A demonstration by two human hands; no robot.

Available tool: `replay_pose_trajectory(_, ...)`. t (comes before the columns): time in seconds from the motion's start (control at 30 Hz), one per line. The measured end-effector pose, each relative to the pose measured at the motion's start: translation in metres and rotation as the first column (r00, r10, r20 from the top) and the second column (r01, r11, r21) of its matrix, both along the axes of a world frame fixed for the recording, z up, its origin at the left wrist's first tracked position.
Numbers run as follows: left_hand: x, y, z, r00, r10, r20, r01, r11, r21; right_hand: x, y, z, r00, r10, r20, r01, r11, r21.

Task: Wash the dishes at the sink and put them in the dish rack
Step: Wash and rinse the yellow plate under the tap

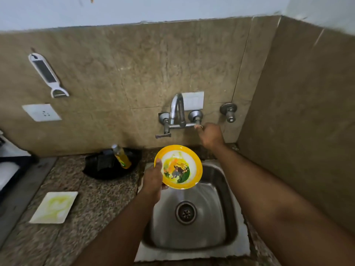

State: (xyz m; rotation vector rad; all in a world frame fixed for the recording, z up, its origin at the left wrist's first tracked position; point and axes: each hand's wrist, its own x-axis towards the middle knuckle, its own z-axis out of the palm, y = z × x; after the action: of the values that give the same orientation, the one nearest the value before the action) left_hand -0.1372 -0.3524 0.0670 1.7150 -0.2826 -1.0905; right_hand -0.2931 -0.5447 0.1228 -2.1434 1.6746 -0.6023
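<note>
Speckled granite counter [92,198], brown stone wall, shiny steel sink [228,191]. Left hand [153,181] pinches a round yellow-rimmed plate [179,167] by its edge over the sink. Right hand [210,136] is curled at the tap's right handle [196,117]; the grip itself is hidden. Square white plate [54,207] with green smears sits on the counter.

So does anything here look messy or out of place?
Mostly dirty dishes: the yellow bowl in the left hand and the square plate on the counter carry yellow-green smears. The bottle leans tilted.
</note>
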Motion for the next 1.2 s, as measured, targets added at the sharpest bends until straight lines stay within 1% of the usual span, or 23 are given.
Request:
replay_pose_trajectory(0.07,-0.001,-0.004,-0.001,1.000,0.010,0.002,-0.010,1.000,-0.006,0.002,0.001,0.001,0.999,-0.018,0.049,0.019,1.000,-0.009)
replay_pose_trajectory(0.2,0.004,-0.007,-0.002,0.999,0.044,0.032,-0.044,0.999,-0.001,0.000,0.001,-0.008,0.962,-0.099,0.255,0.078,0.993,0.092)
replay_pose_trajectory(0.27,0.005,-0.009,0.000,0.998,0.051,0.026,-0.050,0.998,-0.031,-0.001,-0.002,-0.019,0.889,-0.147,0.433,0.062,0.977,0.205)
replay_pose_trajectory(0.33,0.005,-0.009,0.005,0.998,0.065,0.012,-0.064,0.997,-0.050,-0.001,-0.002,-0.026,0.808,-0.183,0.561,0.017,0.958,0.287)
replay_pose_trajectory(0.43,0.006,-0.011,0.010,0.996,0.079,0.027,-0.078,0.995,-0.055,-0.001,0.005,-0.021,0.737,-0.233,0.634,0.016,0.944,0.329)
replay_pose_trajectory(0.5,0.009,-0.011,0.010,0.996,0.078,0.052,-0.075,0.995,-0.060,0.002,0.009,-0.020,0.666,-0.292,0.687,0.017,0.926,0.377)
replay_pose_trajectory(0.53,0.011,-0.010,0.009,0.995,0.077,0.064,-0.073,0.995,-0.060,0.005,0.011,-0.019,0.643,-0.313,0.699,0.023,0.920,0.392)
replay_pose_trajectory(0.6,0.016,-0.009,0.005,0.992,0.080,0.100,-0.074,0.996,-0.058,0.011,0.021,-0.022,0.658,-0.339,0.673,0.026,0.903,0.429)
replay_pose_trajectory(0.63,0.019,-0.008,0.005,0.989,0.079,0.128,-0.073,0.996,-0.049,0.014,0.029,-0.024,0.691,-0.333,0.642,0.012,0.893,0.450)
replay_pose_trajectory(0.67,0.021,-0.007,0.004,0.984,0.072,0.161,-0.066,0.997,-0.037,0.017,0.038,-0.029,0.748,-0.310,0.587,-0.011,0.879,0.478)
replay_pose_trajectory(0.7,0.023,-0.005,0.005,0.978,0.064,0.196,-0.059,0.998,-0.033,0.020,0.045,-0.037,0.815,-0.253,0.521,-0.055,0.862,0.504)
replay_pose_trajectory(0.73,0.024,-0.004,0.007,0.970,0.061,0.236,-0.053,0.998,-0.043,0.024,0.050,-0.046,0.862,-0.180,0.474,-0.120,0.836,0.535)
replay_pose_trajectory(0.77,0.026,-0.002,0.008,0.956,0.063,0.287,-0.046,0.997,-0.064,0.029,0.054,-0.054,0.877,-0.124,0.465,-0.188,0.801,0.568)
replay_pose_trajectory(0.8,0.027,-0.001,0.006,0.935,0.061,0.350,-0.030,0.995,-0.093,0.034,0.057,-0.060,0.861,-0.112,0.496,-0.238,0.774,0.588)
replay_pose_trajectory(0.83,0.028,0.001,0.005,0.908,0.061,0.414,-0.010,0.992,-0.125,0.039,0.059,-0.064,0.827,-0.149,0.542,-0.257,0.757,0.601)
replay_pose_trajectory(0.9,0.029,0.006,0.003,0.854,0.059,0.516,0.034,0.985,-0.169,0.052,0.061,-0.064,0.716,-0.307,0.627,-0.222,0.751,0.622)
replay_pose_trajectory(0.93,0.029,0.008,0.002,0.831,0.059,0.553,0.048,0.983,-0.176,0.058,0.061,-0.062,0.671,-0.358,0.649,-0.200,0.755,0.624)
replay_pose_trajectory(0.97,0.029,0.008,0.004,0.808,0.066,0.585,0.049,0.982,-0.180,0.062,0.063,-0.059,0.647,-0.381,0.661,-0.190,0.759,0.623)
replay_pose_trajectory(1.03,0.028,0.008,0.013,0.754,0.122,0.645,0.004,0.982,-0.190,0.069,0.067,-0.055,0.630,-0.362,0.687,-0.237,0.753,0.614)
replay_pose_trajectory(1.1,0.034,0.007,0.017,0.707,0.194,0.680,-0.079,0.977,-0.197,0.070,0.070,-0.057,0.617,-0.306,0.725,-0.347,0.722,0.599)
replay_pose_trajectory(1.13,0.038,0.007,0.018,0.694,0.210,0.689,-0.107,0.976,-0.191,0.069,0.072,-0.061,0.608,-0.290,0.739,-0.396,0.695,0.600)
replay_pose_trajectory(1.2,0.044,0.009,0.020,0.681,0.192,0.706,-0.100,0.980,-0.171,0.066,0.076,-0.066,0.569,-0.319,0.758,-0.444,0.657,0.610)
